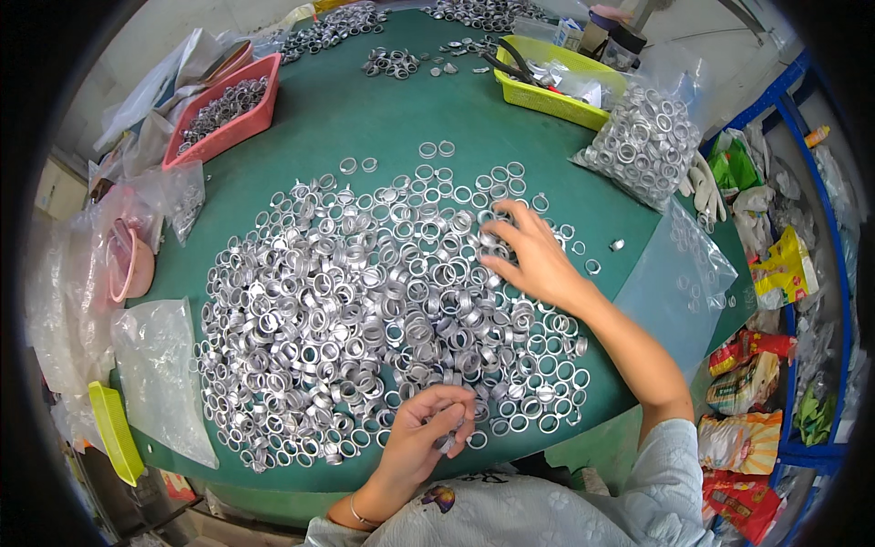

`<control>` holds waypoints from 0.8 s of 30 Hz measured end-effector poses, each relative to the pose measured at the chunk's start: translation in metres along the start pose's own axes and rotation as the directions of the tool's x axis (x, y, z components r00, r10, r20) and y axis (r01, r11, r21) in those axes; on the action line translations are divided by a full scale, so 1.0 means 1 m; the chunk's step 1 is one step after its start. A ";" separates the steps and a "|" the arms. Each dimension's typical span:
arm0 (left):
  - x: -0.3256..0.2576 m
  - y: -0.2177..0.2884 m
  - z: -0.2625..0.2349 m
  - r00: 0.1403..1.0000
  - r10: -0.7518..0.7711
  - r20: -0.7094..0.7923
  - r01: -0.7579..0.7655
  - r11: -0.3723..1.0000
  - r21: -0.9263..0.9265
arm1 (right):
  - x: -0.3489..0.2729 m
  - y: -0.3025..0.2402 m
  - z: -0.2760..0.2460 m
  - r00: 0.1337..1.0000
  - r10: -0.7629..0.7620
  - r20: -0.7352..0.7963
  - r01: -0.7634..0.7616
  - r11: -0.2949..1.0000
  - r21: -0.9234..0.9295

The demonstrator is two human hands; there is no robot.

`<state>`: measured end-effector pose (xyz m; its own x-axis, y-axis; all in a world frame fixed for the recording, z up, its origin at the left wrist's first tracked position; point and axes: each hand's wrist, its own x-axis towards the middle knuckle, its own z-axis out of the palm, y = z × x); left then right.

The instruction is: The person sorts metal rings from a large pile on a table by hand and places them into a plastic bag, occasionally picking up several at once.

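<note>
A wide heap of small silver metal rings (319, 301) lies on the green tabletop (365, 118). At its near edge, close to my body, my left hand (427, 430) is curled closed around a few rings (445, 443), partly hidden by the fingers. My right hand (533, 255) reaches over the right side of the heap, with its fingers apart and bent down. Those fingertips touch or hover just above rings; I see none clearly held. Single rings lie flat around the heap's edges.
A pink basket of metal parts (228, 114) stands far left. At the far right are a yellow-green basket (551, 96) with pliers and a clear bag full of rings (643, 141). Plastic bags (164, 374) lie left, another (679, 273) right. A blue shelf frame (834, 228) stands at right.
</note>
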<state>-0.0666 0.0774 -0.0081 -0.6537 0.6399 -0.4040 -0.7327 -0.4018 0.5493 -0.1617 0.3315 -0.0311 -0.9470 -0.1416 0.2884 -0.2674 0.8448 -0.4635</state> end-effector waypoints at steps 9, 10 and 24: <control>-0.002 0.013 -0.007 0.998 -0.059 0.006 0.059 0.993 -0.104 | -0.007 -0.009 -0.043 0.914 0.089 0.396 -0.176 0.966 0.189; -0.002 0.012 -0.009 0.998 -0.066 0.000 0.065 0.990 -0.125 | 0.006 -0.012 -0.039 0.958 0.129 0.255 -0.179 0.967 0.183; 0.000 0.009 -0.015 0.991 0.027 0.134 -0.015 0.996 -0.088 | 0.015 -0.030 -0.016 0.919 0.276 0.283 -0.379 0.406 0.832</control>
<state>-0.0757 0.0641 -0.0137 -0.6422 0.7107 -0.2872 -0.7363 -0.4677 0.4889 -0.1651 0.3122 0.0004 -0.9940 -0.0435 -0.1003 0.1018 -0.0322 -0.9943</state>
